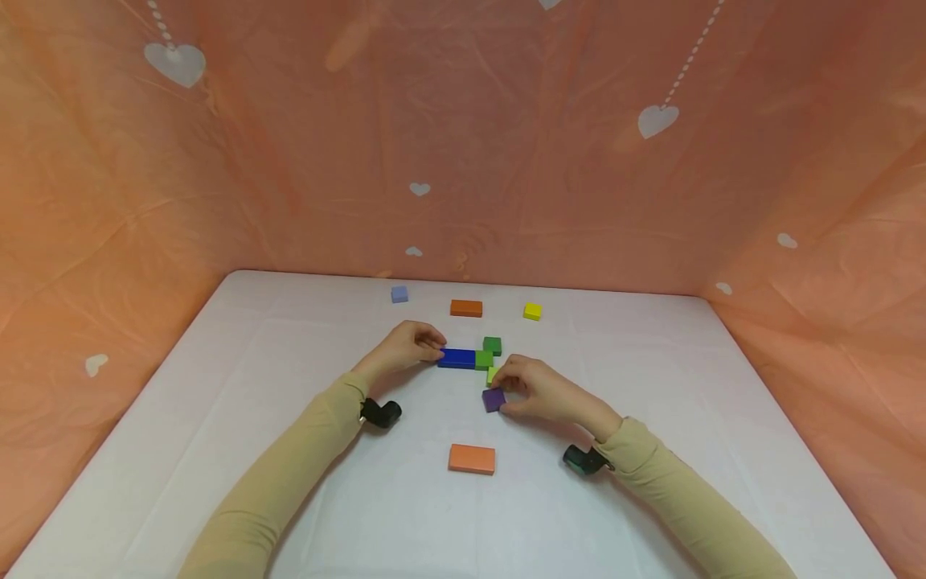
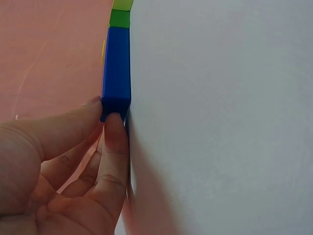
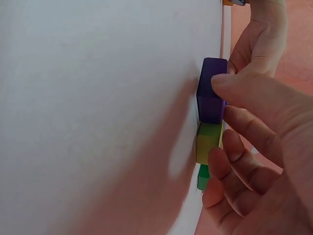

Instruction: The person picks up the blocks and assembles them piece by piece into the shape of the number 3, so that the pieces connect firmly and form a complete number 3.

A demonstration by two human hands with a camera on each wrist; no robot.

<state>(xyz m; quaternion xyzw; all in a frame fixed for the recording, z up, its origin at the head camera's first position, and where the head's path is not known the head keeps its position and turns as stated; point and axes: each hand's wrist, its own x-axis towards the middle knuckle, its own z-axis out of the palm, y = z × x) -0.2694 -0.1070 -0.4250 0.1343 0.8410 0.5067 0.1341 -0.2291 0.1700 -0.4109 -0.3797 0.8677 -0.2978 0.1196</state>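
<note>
My left hand (image 1: 402,347) pinches the left end of a long blue block (image 1: 458,359) lying on the table. In the left wrist view, the thumb is at one side of the blue block (image 2: 118,63) and a finger is against its end. A green block (image 1: 484,360) sits at its right end, with a darker green block (image 1: 493,346) behind. My right hand (image 1: 546,392) holds a small purple block (image 1: 493,400) between thumb and finger. Just beyond it is a yellow-green block (image 1: 492,375), partly hidden by the fingers; in the right wrist view, the purple block (image 3: 211,107) stands right at it.
An orange block (image 1: 472,459) lies toward the front of the white table (image 1: 347,498). Farther back are a light blue block (image 1: 399,294), a dark orange block (image 1: 466,308) and a yellow block (image 1: 532,311). An orange curtain (image 1: 463,145) surrounds the table's back and sides.
</note>
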